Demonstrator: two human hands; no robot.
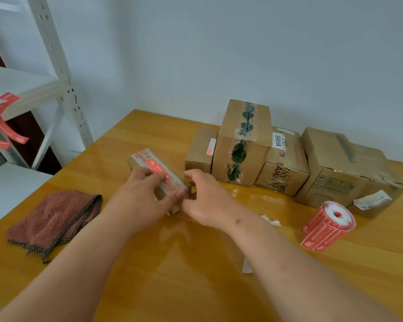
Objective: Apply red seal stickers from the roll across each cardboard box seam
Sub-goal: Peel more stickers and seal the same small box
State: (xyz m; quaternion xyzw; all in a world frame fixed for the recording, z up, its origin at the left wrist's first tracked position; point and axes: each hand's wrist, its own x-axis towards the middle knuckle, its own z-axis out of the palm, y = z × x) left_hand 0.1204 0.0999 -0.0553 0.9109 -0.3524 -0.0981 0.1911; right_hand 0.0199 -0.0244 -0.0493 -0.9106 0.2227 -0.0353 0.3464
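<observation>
A small long cardboard box lies on the yellow table at the middle, with a red seal sticker across its top. My left hand lies over the box's near end, fingers curled round it and on the sticker. My right hand grips the box's near right corner with thumb and fingers. The roll of red seal stickers lies on its side at the right, apart from both hands. The box's near end is hidden under my hands.
Several taped cardboard boxes stand in a row along the wall behind. A reddish cloth lies at the left. White backing scraps lie near my right forearm. A white metal shelf with red stickers stuck on it stands at the left.
</observation>
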